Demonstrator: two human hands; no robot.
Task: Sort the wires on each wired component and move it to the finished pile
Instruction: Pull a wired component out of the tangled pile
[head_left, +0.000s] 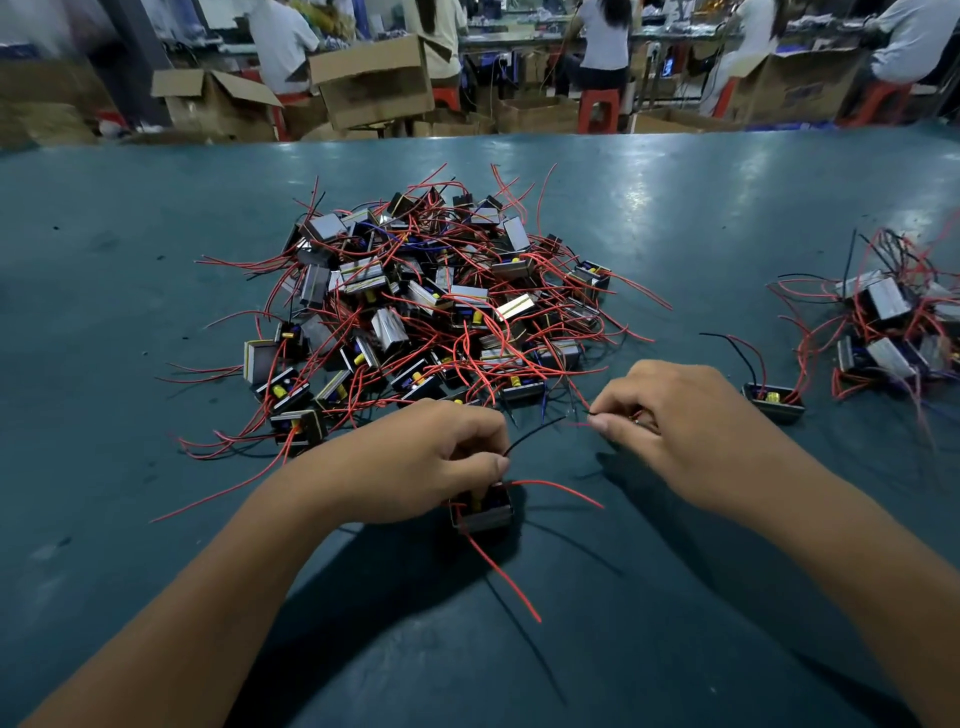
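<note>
A small black wired component (483, 512) sits on the dark green table (675, 218) near me, with red wires trailing toward me and to the right. My left hand (415, 462) grips its top. A thin black wire (535, 434) runs from it up to my right hand (680, 421), which pinches the wire's end between thumb and fingers. A big tangled heap of components (431, 301) with red wires lies beyond my hands. A smaller pile (893, 317) lies at the right edge, with a single component (774, 402) beside it.
Open cardboard boxes (371, 78) and red stools (600, 109) stand past the table's far edge, where several people sit at benches. Bare table surface stretches to the left and between the two piles.
</note>
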